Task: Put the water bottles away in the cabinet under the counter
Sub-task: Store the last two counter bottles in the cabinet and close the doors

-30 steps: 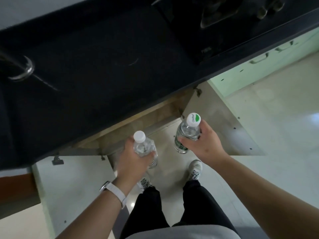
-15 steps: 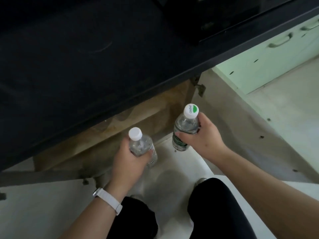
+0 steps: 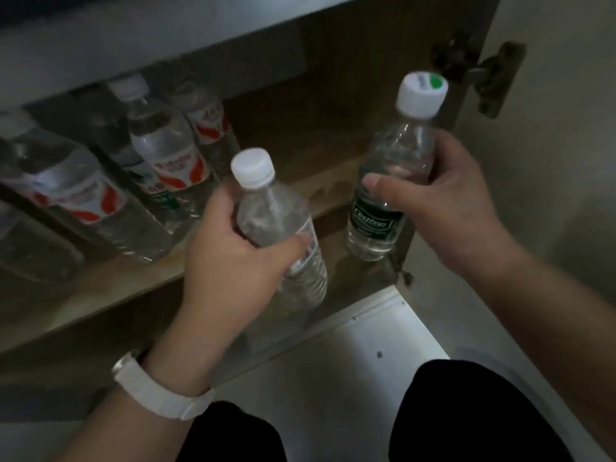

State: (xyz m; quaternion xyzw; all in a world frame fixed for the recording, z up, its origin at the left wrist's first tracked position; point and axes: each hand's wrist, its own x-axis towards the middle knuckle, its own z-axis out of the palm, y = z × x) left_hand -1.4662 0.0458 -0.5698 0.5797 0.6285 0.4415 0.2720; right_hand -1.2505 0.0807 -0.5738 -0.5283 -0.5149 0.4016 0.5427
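My left hand (image 3: 230,258) grips a clear water bottle with a plain white cap (image 3: 266,208), held upright just in front of the open cabinet's wooden shelf (image 3: 110,291). My right hand (image 3: 443,208) holds a second water bottle with a dark green label and a green-marked white cap (image 3: 390,181), near the cabinet's right side. Several water bottles with red-and-white labels (image 3: 166,155) stand on the shelf at the left. The shelf's right half is bare wood.
The open cabinet door (image 3: 540,161) stands to the right, its dark hinge (image 3: 493,75) near the top. The counter's underside (image 3: 133,38) overhangs the shelf. My knees in black trousers (image 3: 466,415) are low over the pale floor (image 3: 333,361).
The view has dropped from above the counter to the cabinet opening. Both hands with their bottles are now close to the shelf, and the stored bottles have come into view.
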